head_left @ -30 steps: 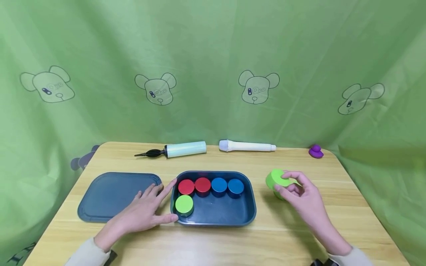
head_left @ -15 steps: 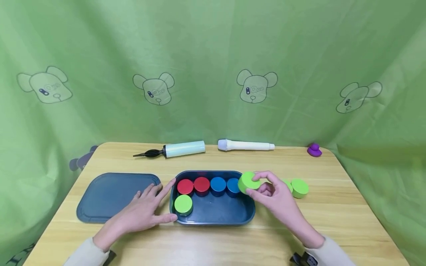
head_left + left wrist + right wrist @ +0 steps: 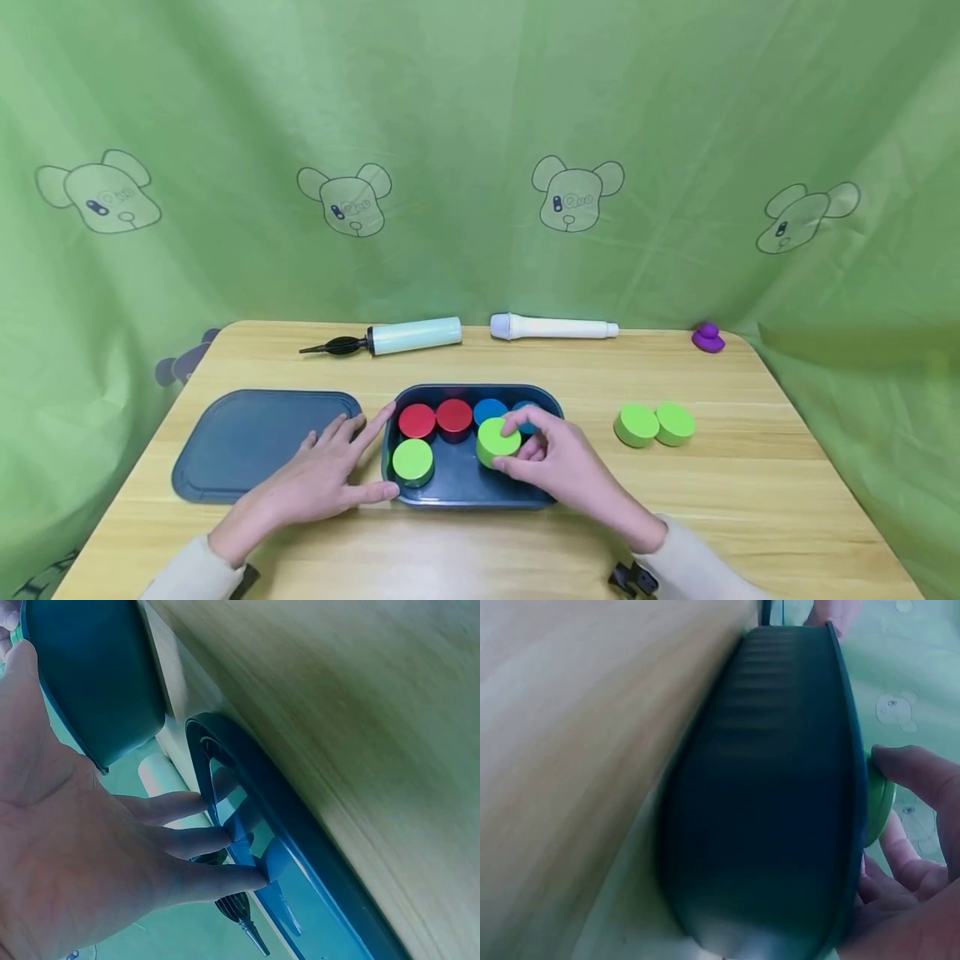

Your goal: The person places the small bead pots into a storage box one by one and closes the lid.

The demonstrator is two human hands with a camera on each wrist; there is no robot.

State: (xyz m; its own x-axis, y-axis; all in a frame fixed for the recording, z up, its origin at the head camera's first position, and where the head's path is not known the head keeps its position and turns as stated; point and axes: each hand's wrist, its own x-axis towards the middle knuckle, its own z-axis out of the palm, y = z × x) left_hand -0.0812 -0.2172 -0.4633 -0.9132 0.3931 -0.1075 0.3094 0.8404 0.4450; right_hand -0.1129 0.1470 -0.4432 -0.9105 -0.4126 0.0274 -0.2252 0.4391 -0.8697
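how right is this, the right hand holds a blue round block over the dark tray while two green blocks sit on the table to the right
The color is wrong: the head view shows that the round block in the right hand is green. It is held over the dark tray, and two green blocks do sit on the table to the right.

Left sleeve [image 3: 197,573] and right sleeve [image 3: 693,567]: off-white, plain. Right wrist unit [image 3: 633,579] black, blocky; left wrist unit [image 3: 245,581] black, mostly hidden.
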